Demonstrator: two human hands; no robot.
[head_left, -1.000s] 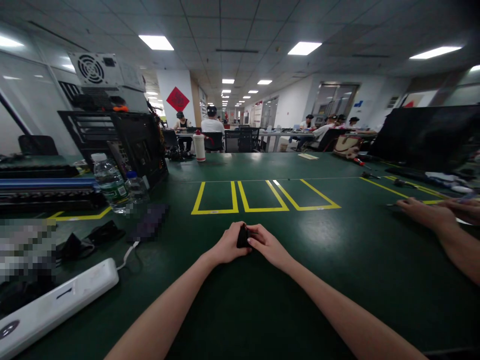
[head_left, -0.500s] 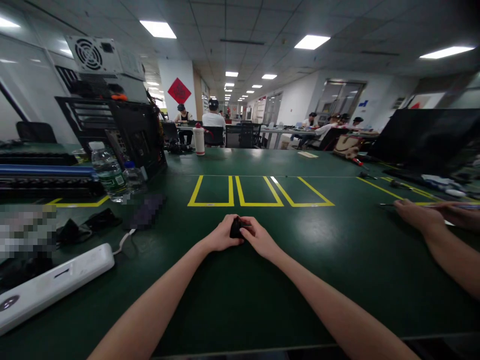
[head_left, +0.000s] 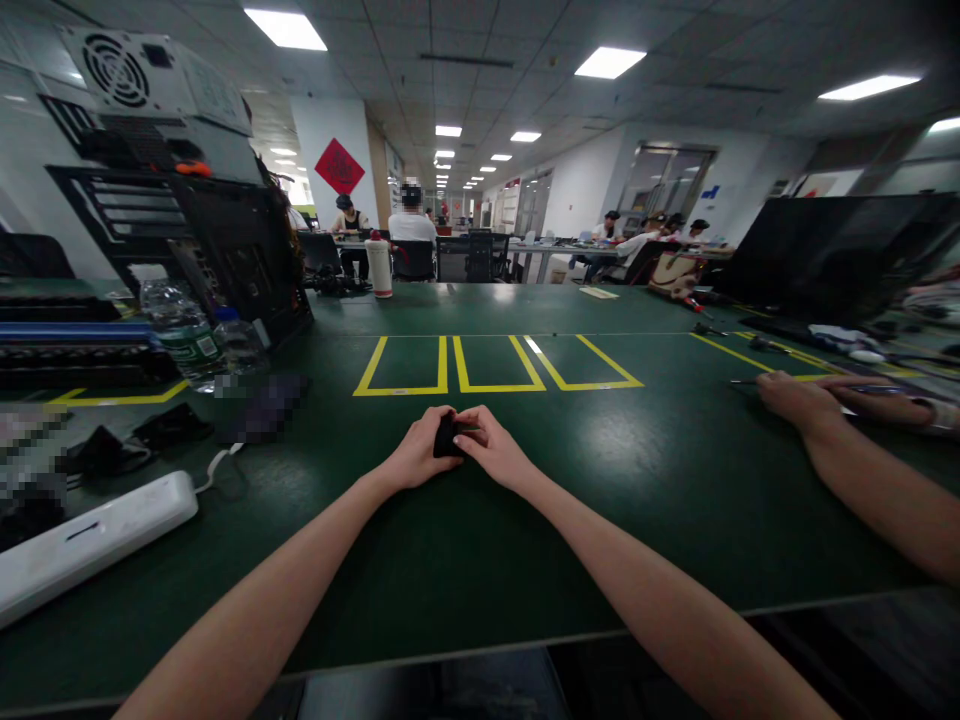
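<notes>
A small black object sits between my two hands, just above or on the green table; its kind cannot be made out. My left hand is wrapped round its left side, thumb below and fingers over the top. From the other side my right hand pinches at its right edge with bent fingers. The fingers cover much of the object. Just beyond my hands, yellow tape outlines mark the tabletop.
At left lie a white power strip, water bottles and a black computer case. A white bottle stands farther back. On the right, another person's hands hold a thin tool near a black monitor.
The view has shifted, so the scene sits slightly more to the left and higher. My right fingers have changed position a little at the black object, which both hands still hold.
</notes>
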